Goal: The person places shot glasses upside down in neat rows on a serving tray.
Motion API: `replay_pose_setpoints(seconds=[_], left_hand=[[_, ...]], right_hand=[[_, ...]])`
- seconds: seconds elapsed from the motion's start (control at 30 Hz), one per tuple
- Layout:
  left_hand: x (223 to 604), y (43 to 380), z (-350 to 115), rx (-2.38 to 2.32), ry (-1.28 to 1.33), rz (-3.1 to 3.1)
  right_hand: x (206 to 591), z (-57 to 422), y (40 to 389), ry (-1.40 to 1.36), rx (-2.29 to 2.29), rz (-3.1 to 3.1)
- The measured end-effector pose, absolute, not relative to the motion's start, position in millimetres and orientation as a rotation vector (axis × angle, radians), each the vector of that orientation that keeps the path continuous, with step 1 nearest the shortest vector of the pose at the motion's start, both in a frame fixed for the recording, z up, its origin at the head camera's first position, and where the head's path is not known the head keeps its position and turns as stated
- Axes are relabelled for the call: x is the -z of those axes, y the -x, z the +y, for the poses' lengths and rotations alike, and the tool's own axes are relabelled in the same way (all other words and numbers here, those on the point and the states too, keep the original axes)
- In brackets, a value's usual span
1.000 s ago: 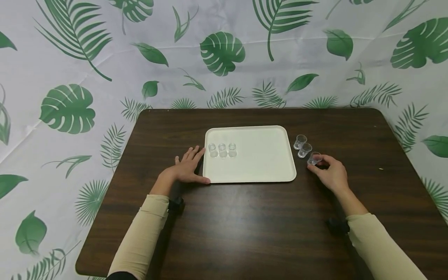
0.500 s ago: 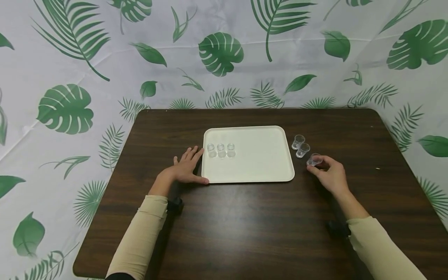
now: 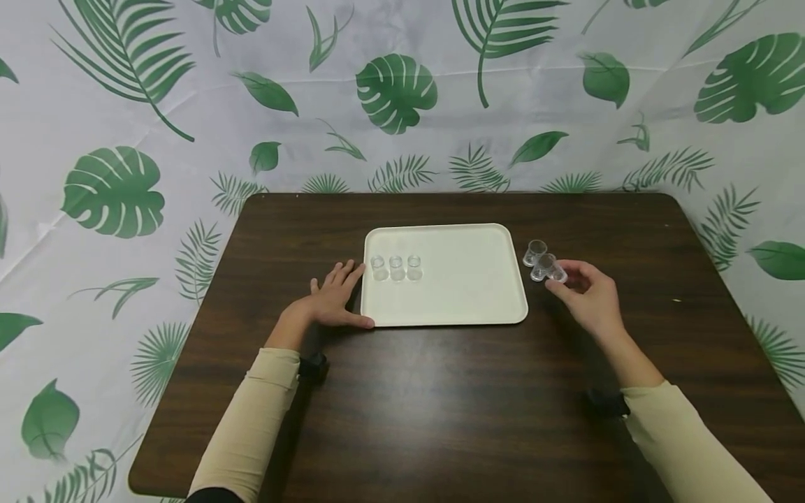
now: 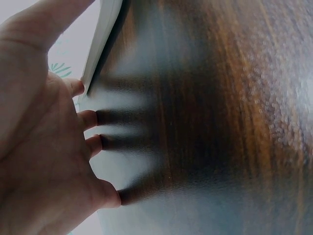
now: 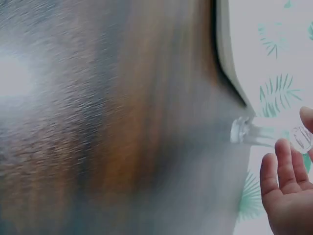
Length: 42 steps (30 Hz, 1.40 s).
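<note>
— Where's the small, clear, round cup (image 3: 557, 273)?
— Right of the cream rectangular tray (image 3: 465, 283), off its edge; the right hand's (image 3: 590, 297) grip pinches it. The left hand (image 3: 333, 302) spreads wide along the tray's left edge.
— Room?
— Brown wood-grain desk (image 3: 440, 395) before the tray.
— Changed?
— The cup now overlaps a neighbouring clear cup (image 3: 542, 266) in view.
</note>
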State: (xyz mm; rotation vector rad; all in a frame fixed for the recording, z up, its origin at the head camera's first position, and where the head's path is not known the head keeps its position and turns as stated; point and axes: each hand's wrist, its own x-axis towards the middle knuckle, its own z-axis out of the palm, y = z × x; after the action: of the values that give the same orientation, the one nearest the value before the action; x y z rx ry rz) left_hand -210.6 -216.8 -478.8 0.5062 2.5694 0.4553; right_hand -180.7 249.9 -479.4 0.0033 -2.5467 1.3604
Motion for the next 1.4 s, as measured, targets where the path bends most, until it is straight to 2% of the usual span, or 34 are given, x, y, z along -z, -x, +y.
replay_pose_setpoints(seconds=[0.67,1.1,1.4], left_hand=[[478,213,-217,-0.453,-0.5,2.559],[484,213,-219,-0.464,-0.503,2.552],[483,211,-220,-0.499,-0.507,2.551]], right_hand=[[464,171,216,-0.147,-1.492,-2.615],[480,123,231,-0.313,-1.375,-2.759],[492,95,234,-0.272,-1.345,-2.74]])
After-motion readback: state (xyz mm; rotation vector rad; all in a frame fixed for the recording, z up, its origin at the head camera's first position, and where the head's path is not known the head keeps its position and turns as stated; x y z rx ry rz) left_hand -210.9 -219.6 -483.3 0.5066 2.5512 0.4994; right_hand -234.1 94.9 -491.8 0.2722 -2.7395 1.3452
